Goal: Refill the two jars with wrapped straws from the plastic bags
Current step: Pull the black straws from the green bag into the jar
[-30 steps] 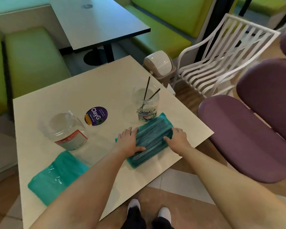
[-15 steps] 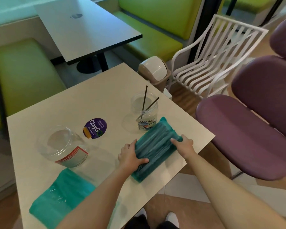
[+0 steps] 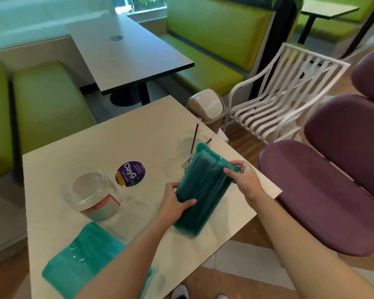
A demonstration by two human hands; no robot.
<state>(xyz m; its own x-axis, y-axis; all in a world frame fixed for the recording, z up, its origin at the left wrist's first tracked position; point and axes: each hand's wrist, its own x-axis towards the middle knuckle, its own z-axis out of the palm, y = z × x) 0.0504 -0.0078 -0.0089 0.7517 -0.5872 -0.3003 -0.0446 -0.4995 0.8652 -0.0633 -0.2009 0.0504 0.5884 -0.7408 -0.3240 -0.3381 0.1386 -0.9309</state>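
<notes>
A teal plastic bag of wrapped straws (image 3: 201, 190) is tilted up off the beige table (image 3: 95, 147). My left hand (image 3: 174, 203) grips its lower left side, thumb across the front. My right hand (image 3: 244, 179) pinches its upper right corner. Behind the bag stands a small clear jar (image 3: 187, 145) holding two dark straws, partly hidden by the bag. A larger clear jar (image 3: 91, 193) with a red-and-white label stands empty at the left. A second teal bag (image 3: 80, 262) lies flat at the near left, under my left forearm.
A round purple ClayGo sticker (image 3: 131, 174) is stuck on the table between the jars. A small swing-lid bin (image 3: 207, 106) and a white slatted chair (image 3: 279, 93) stand beyond the table's far corner. Purple seats (image 3: 322, 190) lie to the right, a dark table (image 3: 127, 55) behind.
The bag has been lifted from lying flat on the table to a tilted, raised position. My right hand moved to its upper corner and my left hand closed round its side.
</notes>
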